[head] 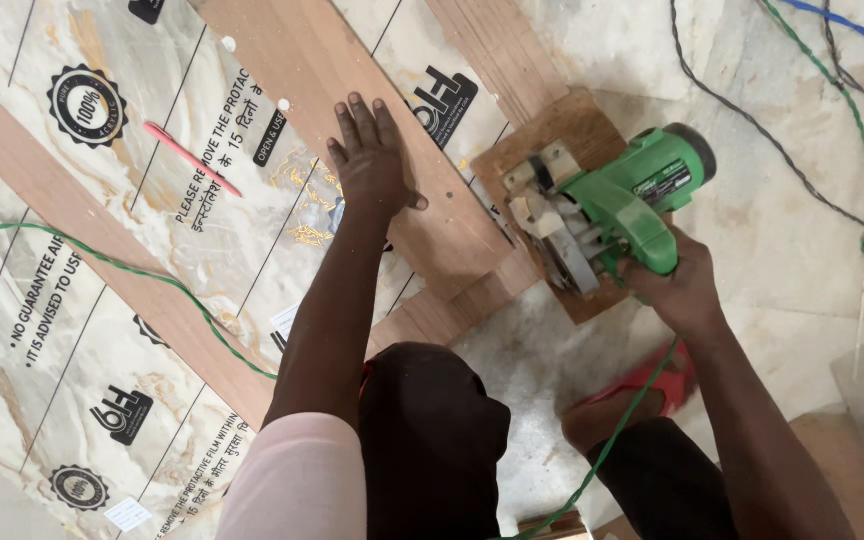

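- The left hand (372, 160) is lying flat, fingers spread and grasping nothing, pressing on a long brown wooden strip (352, 110) that is running diagonally across a marble-patterned sheet (122, 300) covered in printed protective film.
- The right hand (680, 285) is clenching the handle of a green circular saw (612, 205), whose metal blade guard is facing the strip's cut end.
- The saw is sitting on a small plywood offcut (572, 125) on the stone floor, just beside the strip.
- A green cable (102, 262) is trailing over the sheet.
- A pink pencil (190, 158) is lying on the sheet, left of the hand.
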